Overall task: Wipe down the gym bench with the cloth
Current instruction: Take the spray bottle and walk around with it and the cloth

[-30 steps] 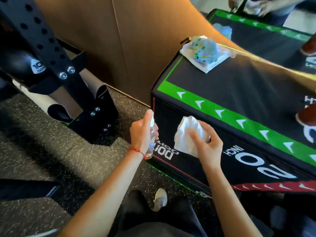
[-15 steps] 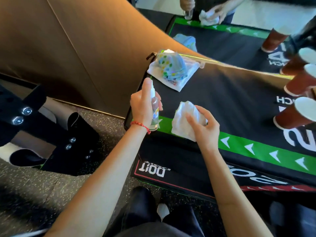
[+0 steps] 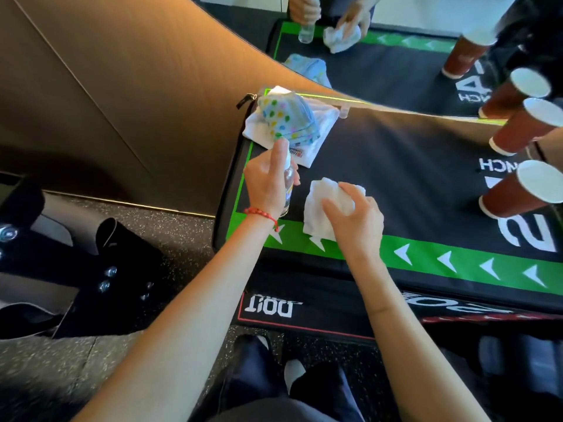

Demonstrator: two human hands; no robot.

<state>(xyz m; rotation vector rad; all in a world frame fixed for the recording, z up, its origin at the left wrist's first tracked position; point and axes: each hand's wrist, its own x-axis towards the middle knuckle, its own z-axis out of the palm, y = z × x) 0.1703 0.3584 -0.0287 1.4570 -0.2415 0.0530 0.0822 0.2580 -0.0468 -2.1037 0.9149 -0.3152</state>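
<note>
The gym bench is a black padded box with a green arrow stripe along its near edge. My right hand grips a crumpled white cloth over the bench top, near its left corner. Just to the left, my left hand holds a small clear spray bottle upright, with a finger on its top. A red bracelet circles my left wrist.
Folded cloths, one with coloured dots, lie at the bench's far left corner. Several brown paper cups stand upside down at the right. A cardboard sheet leans at the left. Another person's hands hold a cloth beyond. A black rack foot sits on the floor.
Both hands have risen from the bench's front side onto its top, carrying the bottle and cloth. The view has tilted up and forward over the bench.
</note>
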